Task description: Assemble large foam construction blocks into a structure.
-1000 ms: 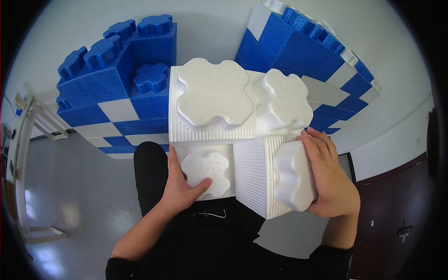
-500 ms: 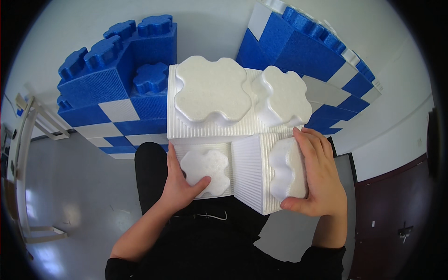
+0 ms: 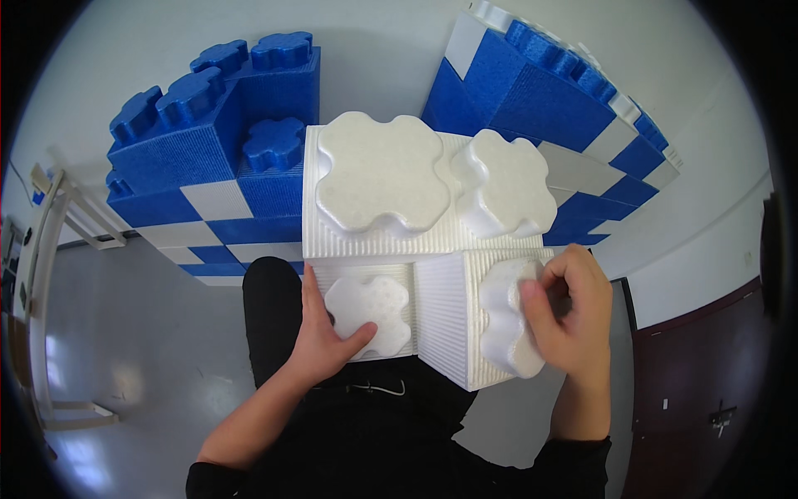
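Over my lap is an assembly of large white foam building blocks with clover-shaped knobs. Its back part (image 3: 374,241) carries two big knobs. In front sit a lower left block (image 3: 366,312) and a taller right block (image 3: 453,308). My left hand (image 3: 320,337) grips the lower left block, fingers along its left side and thumb on its knob. My right hand (image 3: 578,308) is closed, fingers curled and thumb bent up, against the knob (image 3: 509,324) of the right block. Its fingertips are partly hidden, so whether it pinches anything cannot be seen.
Stacked blue and white foam blocks form a stepped wall (image 3: 166,166) at the left and another wall (image 3: 549,91) at the right, both behind the white blocks. A white-framed table (image 3: 46,249) stands far left. A dark red door (image 3: 698,391) is at the right.
My right hand has come off its spread hold on the right block and curled its fingers at the knob. The white blocks have shifted slightly down in view; my left hand keeps its hold.
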`<state>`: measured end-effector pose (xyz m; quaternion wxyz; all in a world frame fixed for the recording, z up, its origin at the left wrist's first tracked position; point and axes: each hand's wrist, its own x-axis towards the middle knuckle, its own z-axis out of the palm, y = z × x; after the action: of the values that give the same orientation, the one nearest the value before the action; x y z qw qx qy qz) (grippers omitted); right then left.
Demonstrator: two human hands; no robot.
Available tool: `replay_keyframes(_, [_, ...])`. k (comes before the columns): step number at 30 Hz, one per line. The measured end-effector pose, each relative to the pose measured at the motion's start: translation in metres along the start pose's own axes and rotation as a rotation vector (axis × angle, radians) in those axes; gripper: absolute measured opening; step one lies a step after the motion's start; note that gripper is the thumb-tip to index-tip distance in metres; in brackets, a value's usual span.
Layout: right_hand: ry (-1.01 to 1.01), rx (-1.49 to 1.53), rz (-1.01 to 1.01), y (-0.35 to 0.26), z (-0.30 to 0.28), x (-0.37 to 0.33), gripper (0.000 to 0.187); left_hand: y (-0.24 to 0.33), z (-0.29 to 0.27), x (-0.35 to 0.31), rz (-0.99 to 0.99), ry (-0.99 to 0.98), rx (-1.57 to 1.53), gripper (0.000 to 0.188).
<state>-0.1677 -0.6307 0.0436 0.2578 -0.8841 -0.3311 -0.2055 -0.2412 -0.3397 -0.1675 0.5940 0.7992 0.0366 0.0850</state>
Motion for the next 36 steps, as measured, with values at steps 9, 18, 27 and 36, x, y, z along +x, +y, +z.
replay_keyframes(9, [-0.033, -0.018, 0.017, 0.002, 0.004, 0.022, 0.020, 0.001, 0.001, 0.000, 0.025, 0.009, 0.060, 0.138])
replay_keyframes(18, [0.002, -0.129, -0.045, 0.004, 0.028, 0.016, 0.023, -0.003, 0.001, 0.002, 0.056, 0.012, 0.010, 0.138])
replay_keyframes(27, [0.090, 0.091, 0.017, 0.002, 0.031, 0.006, 0.022, -0.009, -0.001, -0.004, 0.035, 0.032, -0.068, 0.136])
replay_keyframes(36, [0.155, 0.163, 0.138, -0.004, 0.027, -0.010, 0.029, -0.014, -0.002, -0.011, 0.020, 0.027, -0.057, 0.136])
